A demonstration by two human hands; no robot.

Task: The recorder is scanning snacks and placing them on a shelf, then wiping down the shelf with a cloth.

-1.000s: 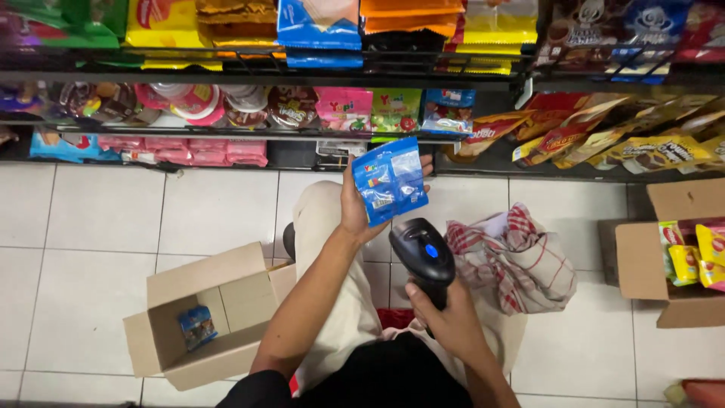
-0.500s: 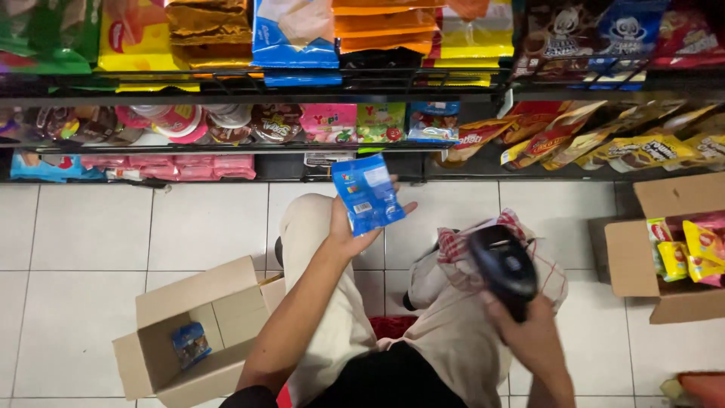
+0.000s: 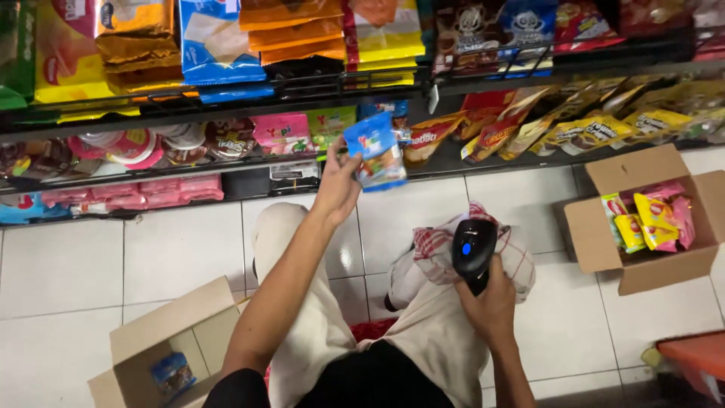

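In front of a low snack shelf (image 3: 498, 160), seen from the head camera, a person crouches on a white tiled floor (image 3: 174, 249) with pale trouser legs filling the middle of the frame.

The left hand (image 3: 337, 189) is raised toward 12 o'clock, closed on the lower left corner of a small blue pouch (image 3: 375, 151). The pouch is upright in the air, face to the camera, just in front of the shelf edge and the pink and green packs (image 3: 291, 132) there, touching none of them.

The right hand (image 3: 491, 302) sits lower, at about 3 o'clock from the knees, wrapped round the grip of a black scanner (image 3: 472, 249). A blue light shows on its head, which lies over a red-checked cloth (image 3: 521, 261) on the right knee and points away from the pouch.

At 8 o'clock an open box (image 3: 162, 329) stands on the floor with 1 more blue pouch (image 3: 170, 372) inside. At 3 o'clock a 2nd open box (image 3: 642, 276) holds yellow and pink packs (image 3: 649, 215).

As a judgement, the step in hand is handling this 1 pouch at the shelf, with the scanner parked rather than aimed. Setting the pouch down there would call for a short reach toward 12 o'clock into a gap between the packs, keeping it upright, and letting go only once it rests on the shelf; the scanner hand need not move.
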